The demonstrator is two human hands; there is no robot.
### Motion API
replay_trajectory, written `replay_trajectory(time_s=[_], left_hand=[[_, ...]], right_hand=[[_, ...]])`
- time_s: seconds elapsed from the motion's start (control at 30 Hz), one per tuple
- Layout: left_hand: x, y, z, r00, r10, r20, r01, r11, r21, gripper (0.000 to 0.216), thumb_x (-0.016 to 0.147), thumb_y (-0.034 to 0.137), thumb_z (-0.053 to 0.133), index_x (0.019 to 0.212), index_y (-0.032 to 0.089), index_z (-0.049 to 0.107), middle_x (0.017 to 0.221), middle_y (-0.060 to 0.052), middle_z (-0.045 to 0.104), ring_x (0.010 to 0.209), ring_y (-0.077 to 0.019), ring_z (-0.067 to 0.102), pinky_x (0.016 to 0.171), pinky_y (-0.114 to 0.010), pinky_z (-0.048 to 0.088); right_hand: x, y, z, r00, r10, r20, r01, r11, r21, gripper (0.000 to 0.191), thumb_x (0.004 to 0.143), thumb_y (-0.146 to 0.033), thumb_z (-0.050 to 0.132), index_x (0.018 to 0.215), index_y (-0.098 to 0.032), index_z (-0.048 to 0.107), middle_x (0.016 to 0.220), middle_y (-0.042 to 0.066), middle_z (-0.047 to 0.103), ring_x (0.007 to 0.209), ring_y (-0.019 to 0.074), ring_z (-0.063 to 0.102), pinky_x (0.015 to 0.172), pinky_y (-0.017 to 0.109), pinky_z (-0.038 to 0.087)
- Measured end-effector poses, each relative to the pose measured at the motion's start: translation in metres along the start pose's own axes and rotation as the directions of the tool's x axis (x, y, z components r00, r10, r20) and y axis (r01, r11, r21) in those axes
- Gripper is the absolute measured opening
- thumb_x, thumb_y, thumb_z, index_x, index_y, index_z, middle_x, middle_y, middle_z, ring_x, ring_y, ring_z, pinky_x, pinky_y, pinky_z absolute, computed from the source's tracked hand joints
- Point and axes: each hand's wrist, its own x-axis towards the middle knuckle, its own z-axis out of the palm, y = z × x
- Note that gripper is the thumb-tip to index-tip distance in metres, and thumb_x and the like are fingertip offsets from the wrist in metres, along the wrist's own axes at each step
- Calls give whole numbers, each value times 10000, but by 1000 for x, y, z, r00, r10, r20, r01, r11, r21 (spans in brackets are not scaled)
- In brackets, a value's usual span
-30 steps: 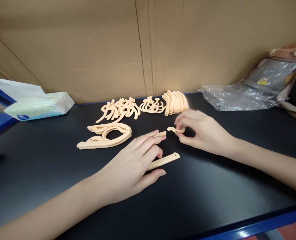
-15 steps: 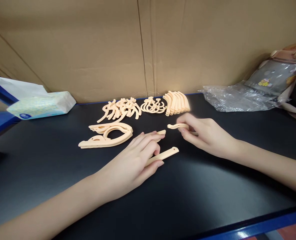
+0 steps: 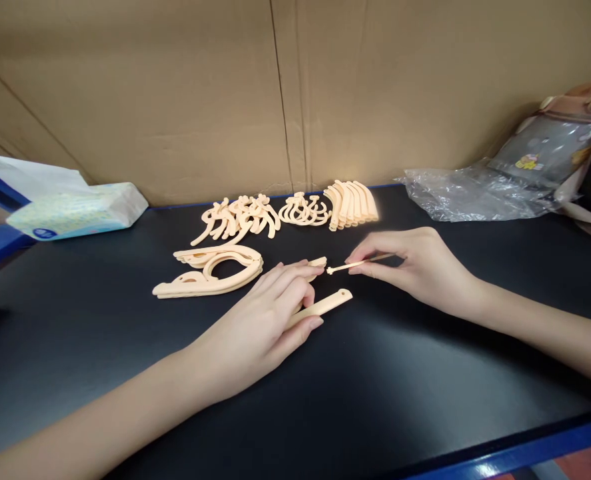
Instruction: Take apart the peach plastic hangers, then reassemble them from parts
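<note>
My left hand lies on the black tabletop, its fingers closed over two peach plastic arm pieces whose ends stick out to the right. My right hand pinches a small peach hook piece edge-on, its knobbed tip pointing left toward the upper arm end, a short gap apart. Just left of my left hand lies a stack of assembled peach hangers.
At the back, rows of loose peach parts: hook shapes, ring-like hooks and curved arms. A tissue pack lies at far left, crumpled clear plastic and a bag at right. A cardboard wall stands behind.
My right hand lifted the hook piece off the table, turned it edge-on and brought its tip toward the arm end. My left fingers curled tighter over the arm pieces.
</note>
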Motion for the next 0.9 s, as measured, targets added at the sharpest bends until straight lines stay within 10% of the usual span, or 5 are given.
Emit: replay_trajectory(time_s=[0.9], left_hand=[[0, 1, -4, 997, -63, -52, 58, 993, -105, 56, 970, 263, 399, 929, 228, 412, 1361, -86, 468, 1358, -176, 346, 1065, -393, 381]], right_hand=[[-2, -7, -2, 973, -35, 229, 93, 964, -248, 282, 978, -329, 341, 948, -207, 593, 642, -21, 592, 539, 119, 532, 537, 250, 297]])
